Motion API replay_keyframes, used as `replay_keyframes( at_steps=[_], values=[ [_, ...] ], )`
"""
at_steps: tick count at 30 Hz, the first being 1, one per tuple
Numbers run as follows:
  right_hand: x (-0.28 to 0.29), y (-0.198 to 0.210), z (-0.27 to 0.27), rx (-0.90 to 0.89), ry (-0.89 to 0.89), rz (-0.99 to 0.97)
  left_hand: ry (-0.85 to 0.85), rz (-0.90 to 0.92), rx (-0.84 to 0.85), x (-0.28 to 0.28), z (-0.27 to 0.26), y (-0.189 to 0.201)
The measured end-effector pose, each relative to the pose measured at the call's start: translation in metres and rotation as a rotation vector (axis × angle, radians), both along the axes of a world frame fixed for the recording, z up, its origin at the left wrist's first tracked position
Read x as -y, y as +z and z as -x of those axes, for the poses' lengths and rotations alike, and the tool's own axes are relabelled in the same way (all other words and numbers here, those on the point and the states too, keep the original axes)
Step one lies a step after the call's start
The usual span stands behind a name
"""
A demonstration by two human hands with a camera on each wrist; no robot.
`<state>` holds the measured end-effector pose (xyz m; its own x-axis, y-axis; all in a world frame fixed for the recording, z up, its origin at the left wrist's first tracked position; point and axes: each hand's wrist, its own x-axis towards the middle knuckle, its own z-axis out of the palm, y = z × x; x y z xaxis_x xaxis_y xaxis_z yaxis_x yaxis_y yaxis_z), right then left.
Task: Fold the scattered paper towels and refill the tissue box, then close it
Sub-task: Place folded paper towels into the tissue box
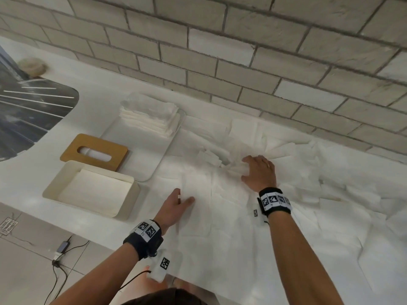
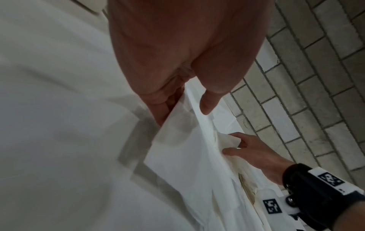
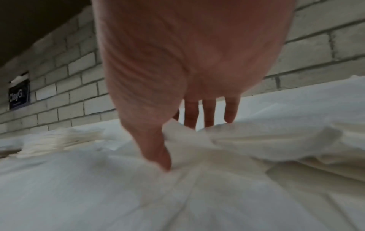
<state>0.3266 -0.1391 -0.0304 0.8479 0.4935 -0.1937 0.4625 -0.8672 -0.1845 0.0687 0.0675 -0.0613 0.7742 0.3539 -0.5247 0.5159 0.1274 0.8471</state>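
Observation:
Loose white paper towels cover the right half of the white counter. My left hand pinches the edge of one flat towel; in the left wrist view the thumb lies on top of that towel and the fingers beneath it. My right hand is spread over the pile, bunching a crumpled towel between thumb and fingers. The cream tissue box stands open at the left with some paper inside. Its wooden slotted lid lies just behind it.
A white tray holds a stack of folded towels behind the box. A dark sink is at the far left. The brick wall bounds the counter's back. Cables and a floor drain lie below the front edge.

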Motion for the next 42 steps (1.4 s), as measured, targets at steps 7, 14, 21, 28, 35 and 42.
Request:
replay_keyframes(
  at_steps=[7,14,21,28,35,42],
  values=[
    [-0.003,0.071,0.007,0.135,-0.032,-0.604,0.084,0.005,0.054,0.003,-0.010,0.010],
    [-0.014,0.105,0.057,-0.179,-0.261,-1.140,0.158,0.054,0.211,0.011,-0.005,0.018],
    [-0.020,0.019,0.128,-0.266,-0.371,-0.790,0.134,0.132,0.118,0.010,-0.007,0.021],
    [-0.008,-0.016,0.167,-0.433,-0.351,-0.658,0.085,-0.050,0.093,0.014,-0.003,0.011],
    [0.005,-0.004,0.165,-0.414,-0.134,-0.589,0.103,-0.202,-0.019,0.008,-0.014,-0.006],
    [-0.019,0.001,0.143,-0.404,-0.200,-0.850,-0.176,-0.024,0.116,0.007,0.003,0.009]
  ],
)
